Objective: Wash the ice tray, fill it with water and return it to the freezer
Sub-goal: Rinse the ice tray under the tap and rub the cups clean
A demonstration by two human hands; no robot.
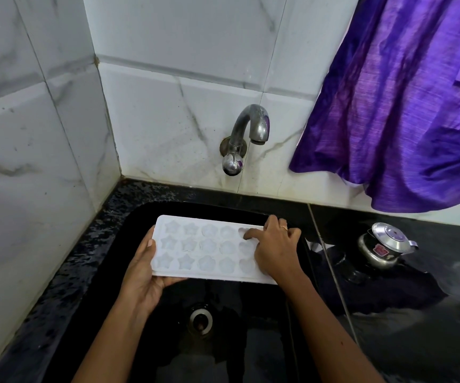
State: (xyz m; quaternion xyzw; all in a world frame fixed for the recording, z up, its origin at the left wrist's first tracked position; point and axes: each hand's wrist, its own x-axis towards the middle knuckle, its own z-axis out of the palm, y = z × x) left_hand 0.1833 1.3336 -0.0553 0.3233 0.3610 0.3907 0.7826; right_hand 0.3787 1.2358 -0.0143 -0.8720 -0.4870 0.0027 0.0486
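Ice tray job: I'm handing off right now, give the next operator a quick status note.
Left hand: grips the left end of the white plastic ice tray with star and round moulds, held over the black sink.
Right hand: rests on the tray's right end, a finger in a corner mould.
Curved metal tap: no water running.
Done: tray brought to the sink.
Left: finish washing, fill, return to freezer.

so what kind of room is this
Most likely a home kitchen: a black sink set into a dark stone counter, a wall tap on marble-look tiles, and a small steel pot on the counter.
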